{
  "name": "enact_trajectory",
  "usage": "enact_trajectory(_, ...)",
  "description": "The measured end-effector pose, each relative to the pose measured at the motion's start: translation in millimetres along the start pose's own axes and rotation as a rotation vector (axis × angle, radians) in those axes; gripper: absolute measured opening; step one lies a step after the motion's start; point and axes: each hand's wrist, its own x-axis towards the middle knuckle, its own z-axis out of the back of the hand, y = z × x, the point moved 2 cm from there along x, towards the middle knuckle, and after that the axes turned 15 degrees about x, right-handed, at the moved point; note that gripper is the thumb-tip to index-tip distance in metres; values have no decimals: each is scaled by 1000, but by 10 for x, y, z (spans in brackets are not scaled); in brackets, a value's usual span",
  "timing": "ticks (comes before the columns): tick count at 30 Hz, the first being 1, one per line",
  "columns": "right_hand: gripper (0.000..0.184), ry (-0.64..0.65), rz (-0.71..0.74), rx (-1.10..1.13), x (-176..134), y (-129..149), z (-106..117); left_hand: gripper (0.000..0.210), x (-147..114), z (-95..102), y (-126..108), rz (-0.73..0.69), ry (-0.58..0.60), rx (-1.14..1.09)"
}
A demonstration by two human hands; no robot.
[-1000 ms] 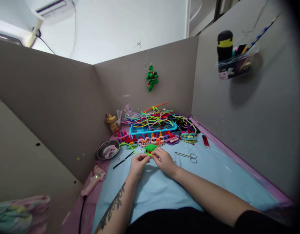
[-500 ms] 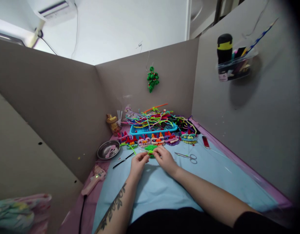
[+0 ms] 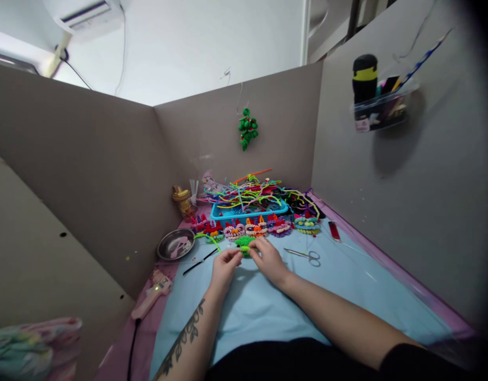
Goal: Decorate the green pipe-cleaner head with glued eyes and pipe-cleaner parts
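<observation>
A small green fuzzy piece, apparently made of pipe cleaner, lies between my hands above the blue sheet. My left hand pinches a bright yellow-green pipe cleaner at its left end. From the other side my right hand has thumb and fingers closed on the same green work. The fingers hide part of it. Just beyond stands a row of colourful fuzzy animal faces, among them an orange and white one and a blue and yellow one. Scissors lie to the right of my right hand.
Behind the row, a blue tray overflows with pipe cleaners. At left are a metal bowl, a black pipe cleaner and a pink glue gun with its cord. Grey partitions enclose the table on three sides.
Both hands stay almost in place around the green piece, with only slight finger movement. The whole view has shifted very slightly.
</observation>
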Motion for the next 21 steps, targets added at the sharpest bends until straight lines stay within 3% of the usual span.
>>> enact_trajectory(21, 12, 15, 8, -17, -14, 43, -22, 22, 15, -19, 28, -7, 1, -7)
